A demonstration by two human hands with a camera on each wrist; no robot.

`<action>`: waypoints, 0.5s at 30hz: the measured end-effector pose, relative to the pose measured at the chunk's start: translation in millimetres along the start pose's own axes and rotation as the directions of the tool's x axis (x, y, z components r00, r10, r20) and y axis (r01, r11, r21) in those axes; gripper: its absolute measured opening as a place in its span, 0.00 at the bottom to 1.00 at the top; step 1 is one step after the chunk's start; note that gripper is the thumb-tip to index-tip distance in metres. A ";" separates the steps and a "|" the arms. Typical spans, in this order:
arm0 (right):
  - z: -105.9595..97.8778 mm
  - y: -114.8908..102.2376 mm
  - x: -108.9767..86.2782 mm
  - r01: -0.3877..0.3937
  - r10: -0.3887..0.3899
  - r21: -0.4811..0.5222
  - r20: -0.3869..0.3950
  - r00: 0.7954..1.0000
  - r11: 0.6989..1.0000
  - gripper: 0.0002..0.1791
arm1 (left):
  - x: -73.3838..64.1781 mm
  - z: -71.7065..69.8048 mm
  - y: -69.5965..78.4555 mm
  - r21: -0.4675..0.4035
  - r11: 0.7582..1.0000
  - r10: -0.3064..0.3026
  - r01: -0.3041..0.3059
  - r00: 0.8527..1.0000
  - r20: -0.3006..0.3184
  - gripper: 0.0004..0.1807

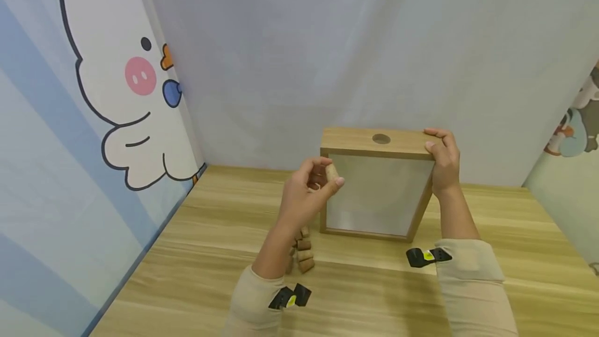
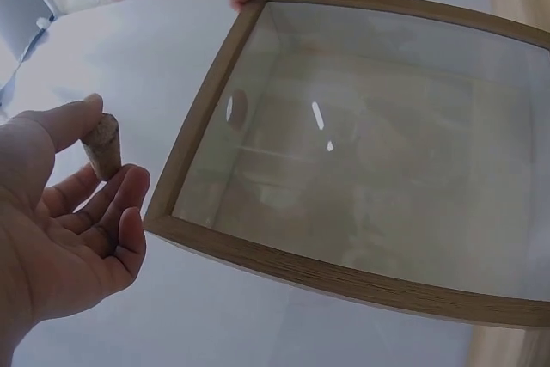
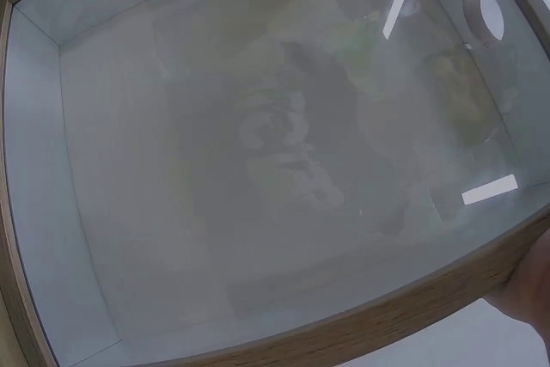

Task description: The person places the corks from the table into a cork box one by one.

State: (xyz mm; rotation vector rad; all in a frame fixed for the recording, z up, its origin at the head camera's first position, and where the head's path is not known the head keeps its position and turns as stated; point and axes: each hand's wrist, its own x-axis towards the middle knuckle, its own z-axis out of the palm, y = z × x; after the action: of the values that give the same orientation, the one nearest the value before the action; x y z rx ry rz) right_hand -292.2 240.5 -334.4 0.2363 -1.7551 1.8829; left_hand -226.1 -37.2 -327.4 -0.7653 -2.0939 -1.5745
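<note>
A wooden box frame (image 1: 369, 233) with a clear front stands upright on the table, a round hole (image 1: 381, 139) cut in its top edge. My left hand (image 1: 304, 191) pinches a cork (image 1: 331, 172) between thumb and fingertips, just off the frame's upper left corner. In the left wrist view the cork (image 2: 103, 148) tapers slightly and sits clear of the frame's wooden border (image 2: 206, 109). My right hand (image 1: 444, 163) grips the top right corner, thumb and fingers over the edge. Through the glass (image 3: 206, 169), the inside shows pale with bright reflections.
Several brown corks (image 1: 304, 255) lie in a cluster on the wood-grain table (image 1: 224, 254), partly hidden by the left forearm. A pale curtain (image 1: 281, 66) hangs behind the frame, and a cartoon-printed panel (image 1: 135, 144) borders the left side.
</note>
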 end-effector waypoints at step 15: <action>0.3 1.9 0.8 0.027 -0.027 0.034 -0.011 1.000 0.999 0.17 | 54.4 10.3 25.6 -0.043 0.999 -0.018 0.019 0.999 0.034 0.21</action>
State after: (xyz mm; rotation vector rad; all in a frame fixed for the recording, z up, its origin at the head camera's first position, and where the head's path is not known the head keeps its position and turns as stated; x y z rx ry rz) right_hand -293.8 240.4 -335.6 0.2605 -1.7054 1.8929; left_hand -251.2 -12.0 -277.8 -0.7943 -2.1028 -1.6320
